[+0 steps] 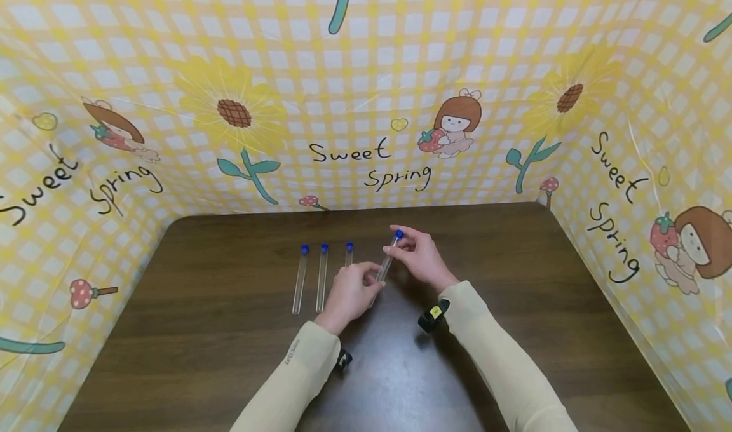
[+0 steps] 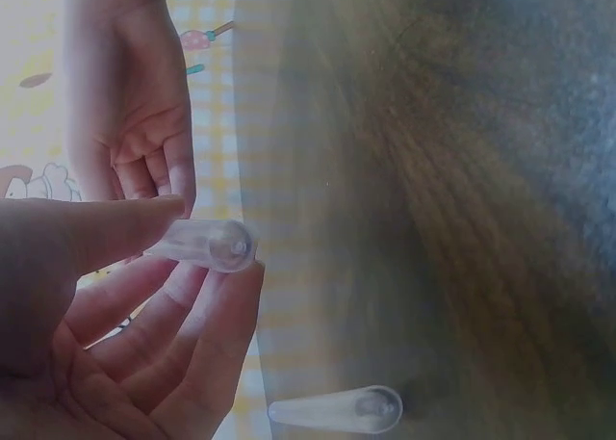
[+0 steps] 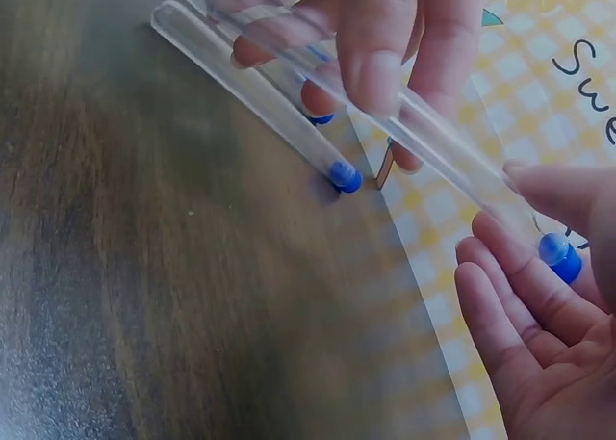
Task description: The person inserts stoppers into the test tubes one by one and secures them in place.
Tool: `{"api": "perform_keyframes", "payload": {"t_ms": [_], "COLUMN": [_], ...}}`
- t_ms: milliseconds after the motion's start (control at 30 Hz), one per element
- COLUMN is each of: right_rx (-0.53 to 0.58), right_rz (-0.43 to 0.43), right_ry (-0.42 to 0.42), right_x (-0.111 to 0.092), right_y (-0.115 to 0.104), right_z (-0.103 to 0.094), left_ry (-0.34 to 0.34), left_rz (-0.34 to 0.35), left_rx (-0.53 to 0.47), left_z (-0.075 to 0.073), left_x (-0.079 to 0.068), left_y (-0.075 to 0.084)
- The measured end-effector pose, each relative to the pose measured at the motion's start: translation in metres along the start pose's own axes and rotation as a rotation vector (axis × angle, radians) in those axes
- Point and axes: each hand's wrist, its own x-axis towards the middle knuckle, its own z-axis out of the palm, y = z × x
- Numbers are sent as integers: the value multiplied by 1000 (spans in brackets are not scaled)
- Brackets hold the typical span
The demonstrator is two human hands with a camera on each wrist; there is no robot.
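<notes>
Both hands hold one clear test tube [image 1: 386,263] with a blue cap, tilted above the dark table. The left hand [image 1: 350,293] pinches its lower part between thumb and fingers; the rounded end [image 2: 231,246] points towards the left wrist camera. Near the blue cap [image 3: 559,257], the right hand [image 1: 424,258] holds the upper part with thumb and fingertips. Left of the hands, several similar capped tubes lie side by side: one test tube [image 1: 299,284] farthest left, another test tube [image 1: 323,283] beside it, and a third test tube [image 1: 349,250] partly hidden by the left hand.
The brown wooden table [image 1: 189,330] has its far edge against a yellow checked cloth [image 1: 343,101], which also hangs along both sides. Dark wrist devices show at the cuffs, one black device [image 1: 433,316] under the right sleeve.
</notes>
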Motion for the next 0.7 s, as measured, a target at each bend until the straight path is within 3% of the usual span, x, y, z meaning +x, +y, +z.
{"api": "perform_keyframes", "payload": {"t_ms": [433,700], "right_rx": [41,67], "right_rz": [-37,-8], "right_ry": [41,64], "right_x": [1,0], "right_y": [1,2], "right_z": [2,3], "left_ry": [12,25], "left_rz": [11,14], "left_rx": [29,34], "left_z": [-1,1], "left_x": [2,4], "left_y": [-1,-1]}}
